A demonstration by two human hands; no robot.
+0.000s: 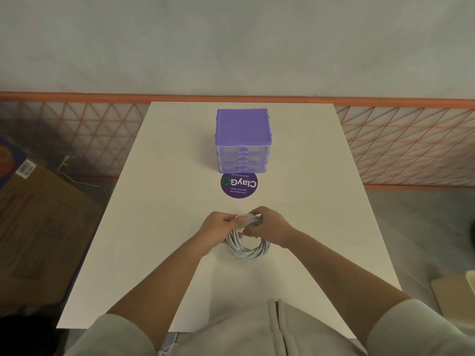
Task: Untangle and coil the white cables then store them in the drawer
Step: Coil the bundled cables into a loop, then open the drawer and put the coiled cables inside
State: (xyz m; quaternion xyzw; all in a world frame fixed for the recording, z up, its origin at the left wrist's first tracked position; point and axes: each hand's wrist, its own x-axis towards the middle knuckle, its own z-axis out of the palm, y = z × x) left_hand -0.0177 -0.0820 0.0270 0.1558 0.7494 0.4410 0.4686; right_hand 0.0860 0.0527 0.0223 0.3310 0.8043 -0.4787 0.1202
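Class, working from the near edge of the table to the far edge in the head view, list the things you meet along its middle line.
Coiled white cable held in both hands, left hand and right hand → round purple sticker → purple drawer unit, all three drawers shut.

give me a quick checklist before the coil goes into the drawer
1. Cable wound into a coil: ok, it forms a neat ring.
2. Both hands hold it: ok, left hand and right hand have a grip on its far side.
3. Loose end tucked in: cannot tell, the hands cover that part.
4. A drawer is open: not ok, all three in the purple drawer unit look shut.
5. Path to the unit is free: ok, only a flat round sticker lies between.
6. A hand is free to pull a drawer: not ok, both are on the coil.
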